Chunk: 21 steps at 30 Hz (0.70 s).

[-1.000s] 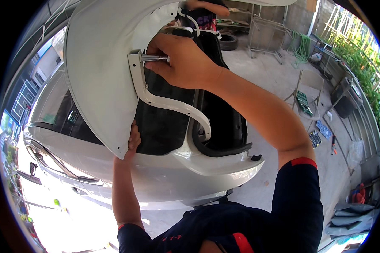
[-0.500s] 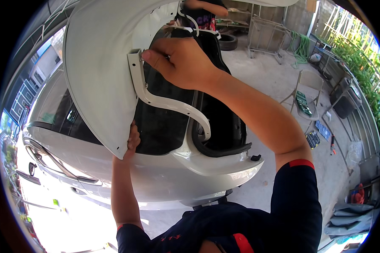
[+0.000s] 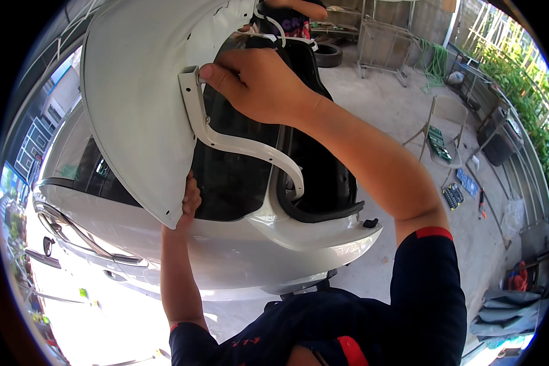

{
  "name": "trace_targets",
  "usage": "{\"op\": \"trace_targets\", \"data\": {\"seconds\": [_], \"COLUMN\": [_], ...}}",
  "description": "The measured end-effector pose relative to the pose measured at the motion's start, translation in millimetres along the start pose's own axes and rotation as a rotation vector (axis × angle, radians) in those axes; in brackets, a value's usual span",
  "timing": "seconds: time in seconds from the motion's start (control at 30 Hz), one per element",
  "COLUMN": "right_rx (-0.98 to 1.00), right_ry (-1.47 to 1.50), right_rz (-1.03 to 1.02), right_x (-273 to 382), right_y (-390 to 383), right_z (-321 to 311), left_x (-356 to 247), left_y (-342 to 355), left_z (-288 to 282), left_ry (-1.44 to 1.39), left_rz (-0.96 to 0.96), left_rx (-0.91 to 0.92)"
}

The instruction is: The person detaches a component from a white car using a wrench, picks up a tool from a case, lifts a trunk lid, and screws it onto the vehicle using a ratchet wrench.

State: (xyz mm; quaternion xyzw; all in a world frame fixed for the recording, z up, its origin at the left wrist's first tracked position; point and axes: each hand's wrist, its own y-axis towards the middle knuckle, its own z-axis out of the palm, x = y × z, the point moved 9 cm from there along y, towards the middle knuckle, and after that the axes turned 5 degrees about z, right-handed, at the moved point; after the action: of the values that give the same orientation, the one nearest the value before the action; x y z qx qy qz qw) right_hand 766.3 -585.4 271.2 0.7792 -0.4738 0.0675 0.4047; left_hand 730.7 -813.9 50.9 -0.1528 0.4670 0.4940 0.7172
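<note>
A white trunk lid (image 3: 131,116) stands raised over the rear of a silver-white car (image 3: 226,250). My left hand (image 3: 191,196) is closed round the lid's lower edge. A curved white hinge arm (image 3: 244,146) rises from the trunk opening to the lid's inner side. At the upper end of that arm is my right hand (image 3: 262,85), its thumb and fingers pinched together against the bracket. Whatever small part sits between those fingertips is mostly hidden. A bolt (image 3: 207,120) shows lower on the hinge arm.
Across the trunk opening (image 3: 323,165) another person (image 3: 296,21) stands near the lid's far side. To the right are a folding chair (image 3: 448,125) holding a green tool tray (image 3: 438,144), and a dark socket case (image 3: 452,196) on the floor. A tire (image 3: 328,55) lies farther back.
The trunk lid and upper hinge arm have shifted slightly left and up in view. My right hand has moved with them, still at the bracket; the left keeps its grip.
</note>
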Motion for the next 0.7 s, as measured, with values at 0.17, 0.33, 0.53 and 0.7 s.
{"op": "trace_targets", "data": {"seconds": [0.17,0.33,0.53,0.7], "right_rx": [-0.329,-0.192,0.139,-0.002], "right_ry": [0.062,0.087,0.256,0.140], "right_rz": [-0.347,-0.232,0.078,-0.170], "right_x": [17.1,4.4,-3.6,-4.4], "right_y": [-15.5,-8.1,2.2,8.0], "right_z": [-16.8,-9.9,-0.9,-3.0], "left_x": [-0.5,1.2,-0.7,3.2], "left_y": [0.5,0.9,2.3,5.0], "left_z": [-0.3,0.3,2.6,2.6], "left_ry": [-0.016,-0.025,-0.048,-0.109], "left_rz": [0.004,0.001,0.012,0.004], "left_rx": [0.041,0.037,0.049,0.090]}}
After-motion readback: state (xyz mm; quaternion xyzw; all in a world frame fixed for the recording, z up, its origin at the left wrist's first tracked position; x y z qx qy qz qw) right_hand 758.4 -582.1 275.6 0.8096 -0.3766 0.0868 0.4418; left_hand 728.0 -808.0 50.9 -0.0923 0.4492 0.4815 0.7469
